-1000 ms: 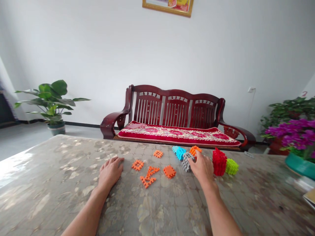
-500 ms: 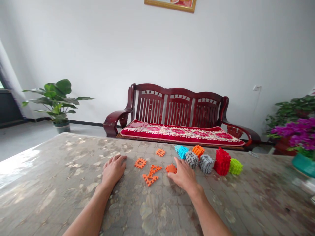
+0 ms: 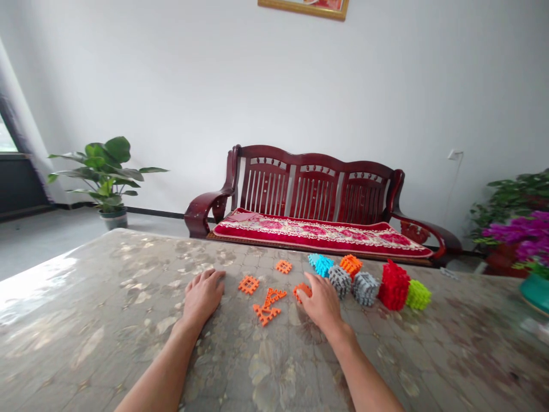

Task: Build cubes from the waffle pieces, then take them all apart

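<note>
My left hand (image 3: 205, 293) lies flat on the table, fingers stretched out, holding nothing. With its thumb over the near side and fingers along the right, my right hand (image 3: 321, 303) grips an orange square building tile (image 3: 301, 292) at the tabletop; part of the tile is hidden. Between my hands lie two orange triangular tiles, one (image 3: 273, 296) touching or close to the other (image 3: 266, 314). An orange square frame tile (image 3: 249, 284) is to the right of my left hand, and a smaller orange tile (image 3: 283, 266) is farther back.
Right of my right hand stand interlocked stacks: blue (image 3: 322, 265), orange (image 3: 350, 264), grey (image 3: 339, 280), another grey (image 3: 365, 288), red (image 3: 393, 286) and lime green (image 3: 418, 294). A teal flowerpot (image 3: 536, 290) stands far right. Behind the table (image 3: 137, 320) is a wooden bench (image 3: 315, 189).
My right thumb has moved onto the orange square tile, and the fingers have closed in at its side. My left hand stays in place. The whole view has shifted slightly.
</note>
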A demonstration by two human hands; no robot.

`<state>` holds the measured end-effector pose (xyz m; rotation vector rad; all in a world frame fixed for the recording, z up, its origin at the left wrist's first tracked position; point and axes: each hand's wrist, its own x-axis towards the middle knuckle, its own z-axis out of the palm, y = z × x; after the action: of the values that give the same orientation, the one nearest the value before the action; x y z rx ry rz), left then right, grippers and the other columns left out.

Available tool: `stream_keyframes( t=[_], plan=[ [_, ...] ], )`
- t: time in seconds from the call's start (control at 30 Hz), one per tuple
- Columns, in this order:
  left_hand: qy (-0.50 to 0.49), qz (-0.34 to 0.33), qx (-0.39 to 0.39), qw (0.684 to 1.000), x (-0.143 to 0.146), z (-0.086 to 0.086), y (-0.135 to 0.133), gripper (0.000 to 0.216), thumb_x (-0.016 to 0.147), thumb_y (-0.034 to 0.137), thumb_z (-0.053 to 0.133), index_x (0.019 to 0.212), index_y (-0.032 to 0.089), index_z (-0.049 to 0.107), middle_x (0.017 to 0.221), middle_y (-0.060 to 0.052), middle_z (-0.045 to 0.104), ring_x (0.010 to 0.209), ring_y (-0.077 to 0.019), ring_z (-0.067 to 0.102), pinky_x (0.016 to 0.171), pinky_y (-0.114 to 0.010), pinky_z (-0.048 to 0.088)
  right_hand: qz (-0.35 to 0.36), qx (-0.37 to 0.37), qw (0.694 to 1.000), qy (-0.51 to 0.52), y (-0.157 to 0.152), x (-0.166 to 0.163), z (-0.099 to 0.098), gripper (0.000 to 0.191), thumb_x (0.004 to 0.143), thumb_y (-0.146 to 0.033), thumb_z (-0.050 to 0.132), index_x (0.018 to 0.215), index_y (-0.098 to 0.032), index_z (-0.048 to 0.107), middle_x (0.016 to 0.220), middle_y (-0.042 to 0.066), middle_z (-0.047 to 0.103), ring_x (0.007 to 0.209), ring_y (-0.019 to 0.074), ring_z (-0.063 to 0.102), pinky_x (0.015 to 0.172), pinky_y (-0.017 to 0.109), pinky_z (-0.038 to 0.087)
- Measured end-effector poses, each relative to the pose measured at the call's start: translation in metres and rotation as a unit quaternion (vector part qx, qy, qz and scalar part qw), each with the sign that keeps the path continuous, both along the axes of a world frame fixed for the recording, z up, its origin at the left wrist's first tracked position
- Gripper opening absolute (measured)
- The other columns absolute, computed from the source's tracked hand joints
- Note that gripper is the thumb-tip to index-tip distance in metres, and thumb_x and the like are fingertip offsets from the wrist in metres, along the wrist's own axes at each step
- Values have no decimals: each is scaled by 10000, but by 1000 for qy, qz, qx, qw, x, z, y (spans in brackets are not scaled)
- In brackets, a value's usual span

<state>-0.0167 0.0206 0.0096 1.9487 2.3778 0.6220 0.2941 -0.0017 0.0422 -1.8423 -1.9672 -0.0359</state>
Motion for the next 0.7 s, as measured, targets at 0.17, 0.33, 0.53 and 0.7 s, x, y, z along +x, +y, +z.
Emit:
stream_keyframes(
  t=[0.17, 0.33, 0.53, 0.7],
  plan=[
    [-2, 0, -4, 1000, 2, 3, -2, 424, 892, 306, 413, 1240, 287, 654, 1398, -67, 568, 1289, -279, 489, 1059, -449, 363, 29, 12, 999, 11, 29, -19, 6, 447, 866, -218, 534, 1307, -174, 591, 1301, 77, 642, 1206, 230, 551, 1036, 318, 369],
    [-6, 0, -10, 1000, 4, 6, -5, 421, 890, 294, 415, 1240, 290, 648, 1395, -63, 568, 1295, -265, 476, 1061, -435, 352, 33, -53, 998, 2, 68, -39, 0, 516, 866, -292, 575, 1358, -143, 539, 1342, 111, 614, 1237, 237, 540, 1022, 321, 380],
    [-10, 0, -15, 1000, 4, 8, -6, 426, 895, 285, 406, 1251, 279, 640, 1400, -62, 563, 1285, -257, 481, 1064, -425, 347, 24, -100, 994, -29, 93, -48, -6, 587, 824, -333, 647, 1372, -161, 523, 1350, 139, 604, 1220, 257, 564, 978, 337, 414],
    [-13, 5, -19, 1000, 5, 8, -6, 420, 890, 280, 421, 1245, 290, 645, 1409, -55, 558, 1289, -251, 481, 1063, -419, 352, 29, -92, 994, -47, 94, -52, -2, 396, 852, -279, 619, 1235, -178, 612, 1232, 126, 675, 1162, 240, 600, 954, 299, 417]
  ],
)
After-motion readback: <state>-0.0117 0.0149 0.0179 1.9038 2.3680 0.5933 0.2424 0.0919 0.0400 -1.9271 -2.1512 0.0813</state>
